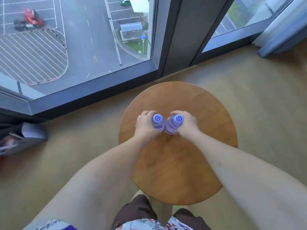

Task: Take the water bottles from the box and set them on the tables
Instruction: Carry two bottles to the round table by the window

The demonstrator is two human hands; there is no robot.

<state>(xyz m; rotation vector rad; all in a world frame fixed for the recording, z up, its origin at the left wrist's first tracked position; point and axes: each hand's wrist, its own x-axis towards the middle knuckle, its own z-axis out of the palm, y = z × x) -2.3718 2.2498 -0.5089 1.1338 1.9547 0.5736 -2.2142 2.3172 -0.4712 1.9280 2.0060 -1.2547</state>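
- Wooden round surface carries two water bottles, side by side near its middle.
- Left hand wraps the left bottle, forearm outstretched.
- Right hand wraps the right bottle likewise.

Bare tabletop around touching bottles

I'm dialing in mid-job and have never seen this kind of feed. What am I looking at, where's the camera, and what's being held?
No machine here: a person works bare-handed. The single picture comes from a camera on their head, looking down past their arms. The left hand grips one water bottle and the right hand grips another bottle, both upright, side by side over a round wooden table. Whether they already stand on it cannot be told. Beyond is a window; a bag lies on the floor at left. No box shows.
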